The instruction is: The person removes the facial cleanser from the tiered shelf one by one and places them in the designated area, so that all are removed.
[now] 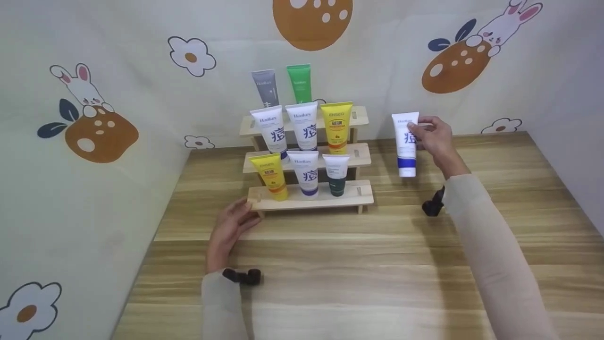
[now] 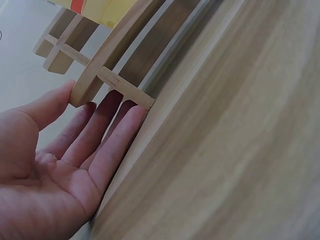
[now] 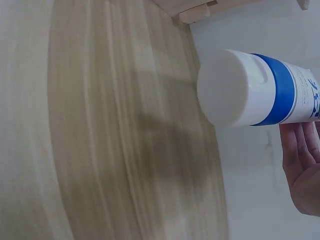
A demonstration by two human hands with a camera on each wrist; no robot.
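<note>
My right hand (image 1: 436,139) grips a white squeeze tube (image 1: 406,141) with a blue band, thumb on its front, upright with the cap down. In the right wrist view its white cap (image 3: 222,89) faces the camera, apart from the table. My left hand (image 1: 231,229) holds the left end of the lowest step of a wooden display rack (image 1: 306,204). The left wrist view has the thumb (image 2: 50,105) at the board's end and the fingers under it, by the leg. Several tubes stand on the rack, among them a yellow tube (image 1: 271,177) at the lower left.
On the top step stand a grey tube (image 1: 265,87) and a green tube (image 1: 299,84). A white and dark green tube (image 1: 336,175) sits at the lower right. The rack is on a wood-grain table (image 1: 330,274), with a printed cloth backdrop (image 1: 226,94) behind.
</note>
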